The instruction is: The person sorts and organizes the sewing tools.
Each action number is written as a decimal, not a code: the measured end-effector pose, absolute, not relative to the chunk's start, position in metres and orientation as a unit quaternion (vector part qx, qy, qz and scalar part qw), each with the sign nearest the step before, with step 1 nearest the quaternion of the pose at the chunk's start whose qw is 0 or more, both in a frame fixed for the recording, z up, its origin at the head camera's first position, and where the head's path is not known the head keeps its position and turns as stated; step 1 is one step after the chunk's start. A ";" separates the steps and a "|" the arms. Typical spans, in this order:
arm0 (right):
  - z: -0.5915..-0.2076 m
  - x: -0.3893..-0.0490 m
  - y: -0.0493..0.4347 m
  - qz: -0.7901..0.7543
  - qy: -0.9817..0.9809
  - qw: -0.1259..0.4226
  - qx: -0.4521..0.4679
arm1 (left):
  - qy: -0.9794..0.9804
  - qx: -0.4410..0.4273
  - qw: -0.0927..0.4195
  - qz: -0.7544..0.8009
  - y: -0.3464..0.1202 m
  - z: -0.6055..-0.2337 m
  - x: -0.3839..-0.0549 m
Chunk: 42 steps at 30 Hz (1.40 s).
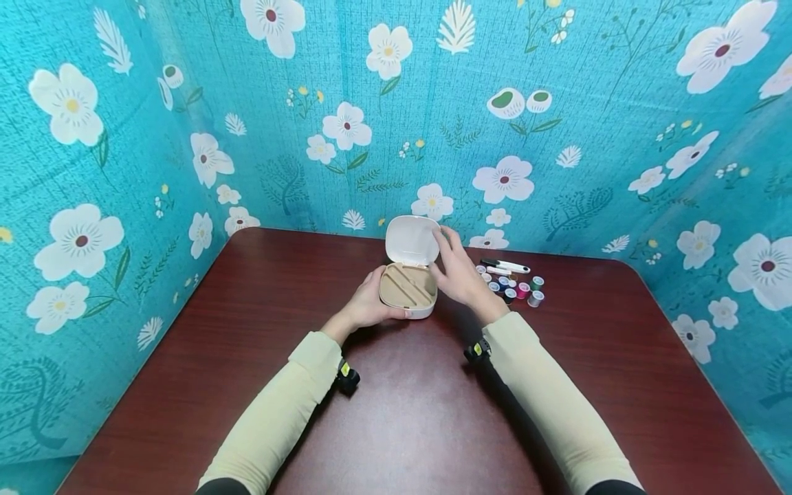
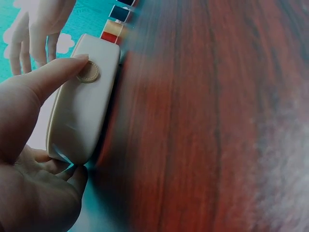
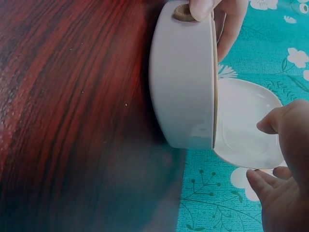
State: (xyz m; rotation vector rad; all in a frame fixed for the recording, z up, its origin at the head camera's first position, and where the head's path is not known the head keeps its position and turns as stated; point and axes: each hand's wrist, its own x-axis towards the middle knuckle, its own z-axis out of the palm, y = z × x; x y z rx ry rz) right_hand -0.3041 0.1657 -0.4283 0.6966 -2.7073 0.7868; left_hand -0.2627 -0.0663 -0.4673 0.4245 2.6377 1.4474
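Note:
A small white box [image 1: 422, 313] with rounded corners stands on the table with its lid raised. Inside, a beige tray [image 1: 407, 283] is divided by slanting ridges. My left hand [image 1: 366, 302] grips the box from the left side, its thumb beside the round tan button [image 2: 89, 72] on the front. The raised white lid [image 1: 408, 237] leans back towards the curtain. At its right edge, my right hand [image 1: 459, 271] holds the lid, thumb on the inner face and fingertips [image 3: 258, 181] at the rim.
Several thread spools [image 1: 523, 290] in different colours stand right of the box. Behind them lies a black and white slim tool [image 1: 507, 265]. The dark red wooden table [image 1: 247, 309] meets a turquoise flowered curtain [image 1: 346, 185] at the back and sides.

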 end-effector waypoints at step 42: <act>-0.429 -0.289 0.143 0.235 -0.936 0.051 0.257 | 0.869 0.126 0.064 0.474 -0.065 -0.469 -0.262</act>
